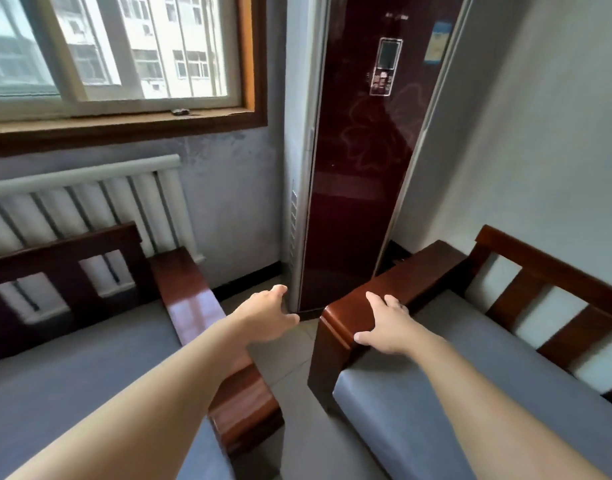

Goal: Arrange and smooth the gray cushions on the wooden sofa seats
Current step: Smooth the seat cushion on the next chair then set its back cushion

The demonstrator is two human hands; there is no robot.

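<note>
Two wooden sofas meet at a corner. A gray cushion (76,372) lies flat on the left sofa's seat, and another gray cushion (470,382) lies on the right sofa's seat. My right hand (384,323) rests on the right sofa's wooden armrest (411,271), thumb over its near edge and fingers curled over the far side. My left hand (270,317) hovers in the gap between the sofas, fingers loosely bent, holding nothing. My left forearm crosses above the left sofa's armrest (190,299).
A tall dark red air conditioner (360,168) stands in the corner behind the gap. A white radiator (83,209) sits under the window behind the left sofa. Tiled floor (290,355) shows between the two armrests.
</note>
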